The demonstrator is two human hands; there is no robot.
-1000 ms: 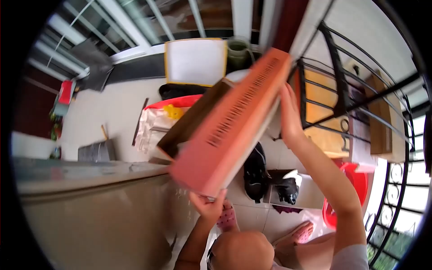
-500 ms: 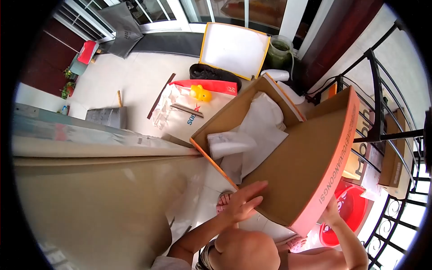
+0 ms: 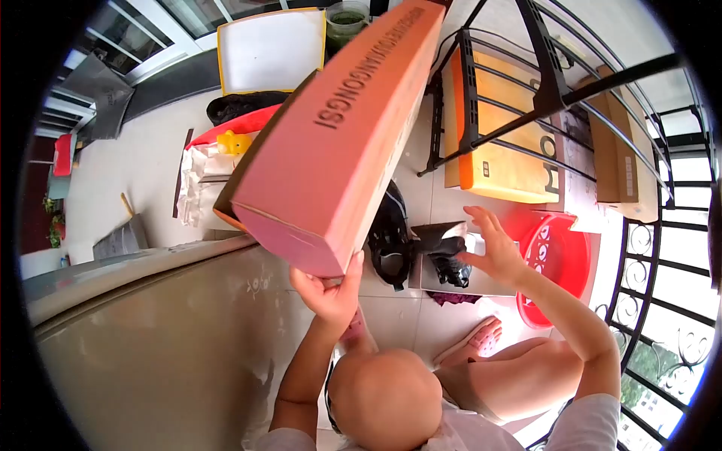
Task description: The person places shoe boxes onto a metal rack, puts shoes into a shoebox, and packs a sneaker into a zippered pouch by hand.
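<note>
The large pink-orange cardboard box [image 3: 331, 150] is tilted up, its lettered side facing me. My left hand [image 3: 329, 297] is closed around its near lower corner, thumb on one face and fingers below. The inside of the box is turned away and hidden. To the right, my right hand [image 3: 492, 252] is open with fingers spread, holding nothing. It hovers over a small open box [image 3: 470, 282] with crumpled black plastic [image 3: 450, 270] in it. A shiny black item [image 3: 391, 240], perhaps a bag or shoe, lies on the floor between the two boxes.
A black metal rack [image 3: 519, 124] stands at the right, over a yellow-orange box [image 3: 504, 143] and a brown carton [image 3: 617, 150]. Near it sits a red basin [image 3: 560, 263]. A white-lined lid [image 3: 271, 52], a black shoe [image 3: 241, 107] and a yellow toy [image 3: 233, 143] lie beyond.
The pink-orange box has swung left and tipped, its inside turning out of sight. My left hand now grips its corner; my right hand has let go and moved over the small box.
</note>
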